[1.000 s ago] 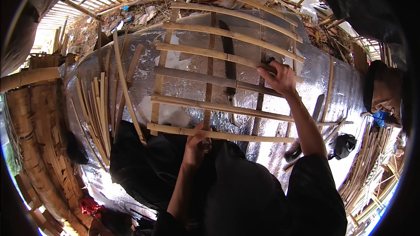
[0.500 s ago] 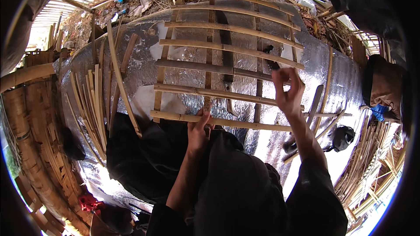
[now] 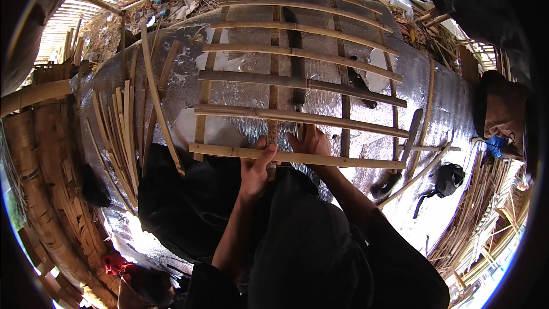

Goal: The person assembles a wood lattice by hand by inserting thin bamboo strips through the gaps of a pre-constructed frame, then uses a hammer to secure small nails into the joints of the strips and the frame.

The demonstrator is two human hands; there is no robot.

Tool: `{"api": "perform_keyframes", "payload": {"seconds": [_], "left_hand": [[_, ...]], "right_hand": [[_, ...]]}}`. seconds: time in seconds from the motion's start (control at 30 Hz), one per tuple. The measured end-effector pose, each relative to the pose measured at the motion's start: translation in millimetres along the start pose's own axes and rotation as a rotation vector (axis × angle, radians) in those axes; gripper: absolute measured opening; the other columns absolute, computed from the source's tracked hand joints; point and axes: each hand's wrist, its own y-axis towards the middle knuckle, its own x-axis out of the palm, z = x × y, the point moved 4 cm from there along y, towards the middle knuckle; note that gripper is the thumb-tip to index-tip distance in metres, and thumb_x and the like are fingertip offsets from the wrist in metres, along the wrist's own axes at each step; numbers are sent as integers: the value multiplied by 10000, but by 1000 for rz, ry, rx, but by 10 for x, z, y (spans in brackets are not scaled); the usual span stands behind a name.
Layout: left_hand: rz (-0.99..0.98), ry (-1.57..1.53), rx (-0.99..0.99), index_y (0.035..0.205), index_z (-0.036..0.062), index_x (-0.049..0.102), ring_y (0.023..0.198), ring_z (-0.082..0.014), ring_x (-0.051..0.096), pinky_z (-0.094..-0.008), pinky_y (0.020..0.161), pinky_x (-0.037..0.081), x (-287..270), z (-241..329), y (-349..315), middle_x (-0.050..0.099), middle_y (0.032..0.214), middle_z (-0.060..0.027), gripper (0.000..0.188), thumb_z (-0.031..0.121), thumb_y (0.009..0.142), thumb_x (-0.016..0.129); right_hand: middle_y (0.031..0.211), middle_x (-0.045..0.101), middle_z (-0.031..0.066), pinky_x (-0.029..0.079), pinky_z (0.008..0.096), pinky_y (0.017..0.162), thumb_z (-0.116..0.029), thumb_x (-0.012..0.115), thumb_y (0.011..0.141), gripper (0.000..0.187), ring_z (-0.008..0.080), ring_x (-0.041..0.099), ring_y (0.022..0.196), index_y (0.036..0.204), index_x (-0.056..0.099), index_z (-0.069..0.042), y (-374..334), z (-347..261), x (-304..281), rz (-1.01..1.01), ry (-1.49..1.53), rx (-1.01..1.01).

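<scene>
A bamboo lattice (image 3: 251, 79) of several long slats across narrower strips lies tilted before me. My left hand (image 3: 257, 173) is closed around its nearest slat, where a strip crosses, with the thumb on top. My right hand (image 3: 312, 147) reaches under that slat just to the right, its fingers curled and partly hidden. What they hold, if anything, I cannot make out. Beneath the lattice, a long dark tool, like a large knife (image 3: 296, 51), points toward my right hand. Another dark elongated thing (image 3: 362, 91) lies farther right under the slats.
Loose bamboo strips (image 3: 121, 131) lean at my left beside a large split bamboo piece (image 3: 46, 183). Silvery sheeting (image 3: 440, 100) covers the surface below. A black strapped item (image 3: 448, 179) lies at the right, with stacked thin strips (image 3: 477, 217) beyond it.
My right hand has come down from above the right side of the lattice to below its nearest slat, beside my left hand. The lattice has shifted slightly, its near edge a little leftward.
</scene>
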Motion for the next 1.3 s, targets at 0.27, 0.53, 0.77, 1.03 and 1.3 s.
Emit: {"api": "perform_keyframes", "payload": {"seconds": [0.27, 0.53, 0.77, 1.03, 1.3], "left_hand": [[97, -5, 49, 1139, -16, 646, 728, -88, 528, -249, 682, 399, -9, 179, -27, 593, 787, -8, 246, 166, 975, 661], [86, -165, 56, 1308, -30, 616, 718, -69, 525, -230, 642, 392, -119, 69, 322, 591, 831, 7, 383, 163, 978, 650], [37, -240, 4, 1399, -77, 528, 774, -70, 525, -228, 695, 413, -85, -96, 461, 584, 912, -6, 502, 138, 965, 663], [49, 106, 128, 1077, -34, 658, 733, -142, 572, -282, 655, 453, 193, -258, 638, 597, 830, -52, 246, 163, 933, 687], [208, 151, 76, 1023, -28, 638, 644, -100, 587, -247, 468, 431, 140, -185, 571, 622, 778, -56, 197, 129, 933, 718]], "right_hand": [[825, 689, 243, 556, 531, 566, -265, 684, 933, 445, 446, 690, 677, 1224, 501, 17, 200, -253, 203, -107, -19, -70], [1399, 502, 270, 441, 534, 1051, -339, 668, 962, 641, 432, 535, 1258, 1468, 432, -24, -137, -602, -8, -202, -134, -316], [960, 732, 135, 561, 350, 703, -73, 747, 919, 137, 234, 712, 789, 1023, 698, 2, 169, -277, -1713, 323, -77, -47], [1092, 664, 129, 441, 445, 967, -269, 723, 967, 246, 324, 623, 1092, 1105, 683, -69, 666, 906, -1867, 486, -512, -164], [1101, 648, 129, 442, 469, 914, -228, 772, 891, 272, 313, 607, 1070, 1054, 661, -40, 693, -112, -1577, 451, -417, -321]]}}
